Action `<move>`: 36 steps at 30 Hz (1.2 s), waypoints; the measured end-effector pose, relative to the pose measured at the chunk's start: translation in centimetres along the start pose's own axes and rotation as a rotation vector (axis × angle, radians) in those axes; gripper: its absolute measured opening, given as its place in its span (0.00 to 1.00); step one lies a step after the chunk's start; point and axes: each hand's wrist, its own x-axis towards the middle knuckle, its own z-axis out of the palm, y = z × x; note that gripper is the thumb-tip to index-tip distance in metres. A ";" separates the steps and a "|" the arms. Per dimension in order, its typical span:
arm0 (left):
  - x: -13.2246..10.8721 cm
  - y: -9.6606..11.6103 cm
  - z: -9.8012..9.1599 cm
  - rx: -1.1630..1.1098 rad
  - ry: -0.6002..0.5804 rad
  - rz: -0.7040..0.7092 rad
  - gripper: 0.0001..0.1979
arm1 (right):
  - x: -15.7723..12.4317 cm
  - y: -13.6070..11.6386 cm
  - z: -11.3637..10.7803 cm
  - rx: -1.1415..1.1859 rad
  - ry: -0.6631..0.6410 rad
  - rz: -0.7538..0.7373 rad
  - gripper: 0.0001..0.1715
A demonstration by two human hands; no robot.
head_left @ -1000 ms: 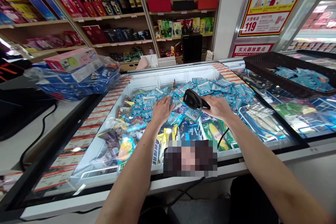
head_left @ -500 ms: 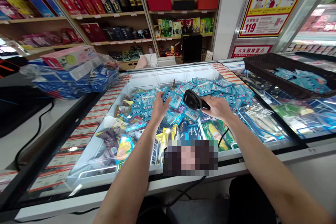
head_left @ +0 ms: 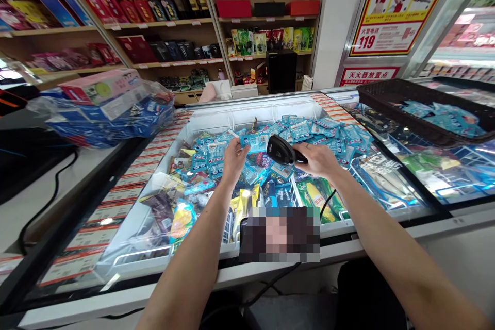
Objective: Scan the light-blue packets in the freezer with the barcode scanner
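Between the thumb and fingers of my left hand (head_left: 235, 159) is one end of a small blue packet (head_left: 256, 143), its printed code facing up. My right hand (head_left: 317, 159) is wrapped around the handle of a black barcode scanner (head_left: 281, 149). The scanner's head points left, close to the packet's right end. Under and around both hands, many similar blue packets (head_left: 216, 152) lie spread over the glass top of a chest freezer (head_left: 127, 232). Wrapped frozen goods show through the glass below.
A dark basket (head_left: 429, 126) with more blue packets stands at the right. Plastic-wrapped boxes (head_left: 104, 108) sit at the left. The scanner's cord (head_left: 328, 200) runs toward the freezer's front edge. Stocked shelves (head_left: 162, 20) stand behind.
My left hand has closed on a blue packet and turned it level beside the scanner. The scanner has shifted slightly left and down with my right hand.
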 end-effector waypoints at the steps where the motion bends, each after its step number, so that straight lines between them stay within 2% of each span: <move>1: 0.0 0.0 0.0 0.025 0.002 -0.006 0.12 | 0.0 0.0 0.0 0.003 -0.002 -0.004 0.24; 6: -0.1 0.5 0.0 0.177 0.058 -0.051 0.12 | 0.0 0.0 0.0 0.002 -0.005 -0.004 0.24; 11: -0.4 1.4 0.2 0.222 0.036 -0.082 0.11 | 0.1 0.1 -0.1 0.023 0.002 0.005 0.25; 19: -0.9 2.3 0.6 0.301 0.065 -0.064 0.09 | 0.1 0.0 -0.2 0.037 0.009 -0.003 0.24; 36: -0.7 1.5 0.4 0.362 0.046 -0.041 0.09 | 0.1 0.1 -0.1 0.026 0.011 0.003 0.24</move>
